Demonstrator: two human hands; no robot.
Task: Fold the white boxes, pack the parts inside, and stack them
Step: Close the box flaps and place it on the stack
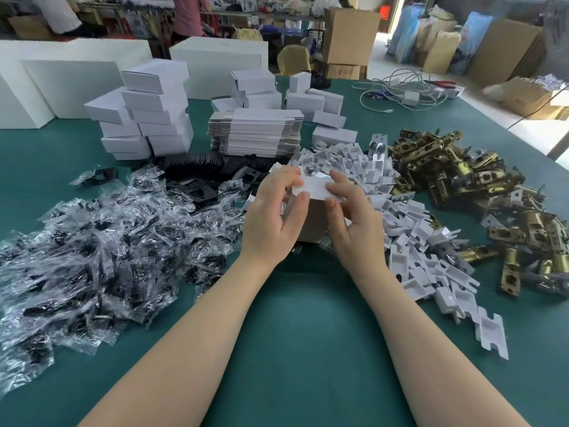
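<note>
2 bare forearms reach in from the near edge of the green table point(295, 318). The left hand point(271, 214) and right hand point(354, 223) pinch a white box point(311, 188) between them, fingers curled round its top flap, the brown inside showing below. The box is held just above the table, in front of the stack of flat blanks point(255, 131). To fold it well, each crease probably wants pressing square before the flap tucks in. Left of the blanks stand folded boxes point(144, 115); right of them lie white inserts point(409, 229) and brass latches point(480, 186). Bagged parts point(92, 251) spread nearer, to the left. Cardboard cartons point(351, 35) stand beyond the table.
</note>
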